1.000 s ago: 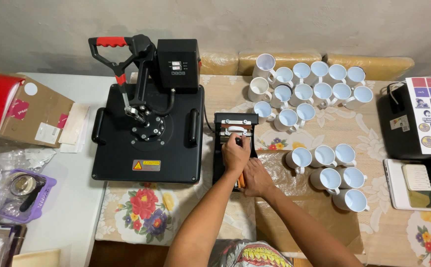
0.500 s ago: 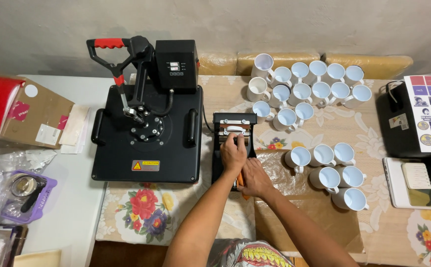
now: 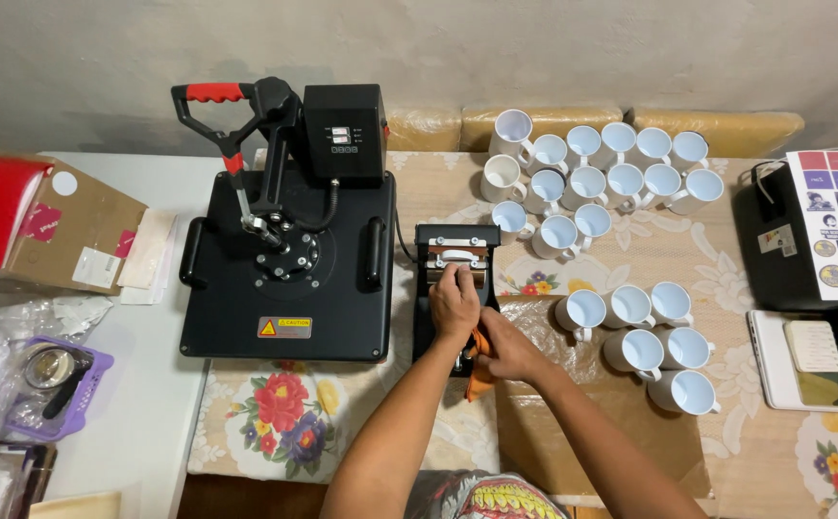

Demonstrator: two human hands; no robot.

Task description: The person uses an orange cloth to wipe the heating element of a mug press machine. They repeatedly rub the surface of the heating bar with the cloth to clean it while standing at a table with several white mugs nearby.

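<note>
A small black mug press (image 3: 443, 240) sits on the floral tablecloth, right of the big flat heat press (image 3: 284, 279). My left hand (image 3: 455, 306) rests on top of the mug press, its fingers closed on a white mug (image 3: 459, 258) lying in the clamp. Just below and to the right, my right hand (image 3: 504, 348) grips an orange piece (image 3: 478, 377) at the near end of the press. Whether that piece is a handle or a cloth I cannot tell. The two hands touch each other.
Several white mugs (image 3: 587, 178) stand at the back right, and more white mugs (image 3: 645, 336) to the right of my hands. A black printer (image 3: 794, 250) with a sticker sheet sits at far right. A cardboard box (image 3: 78, 231) and a purple basket (image 3: 49, 380) are on the left.
Both hands stay at the mug press. My left hand has shifted only slightly over the mug.
</note>
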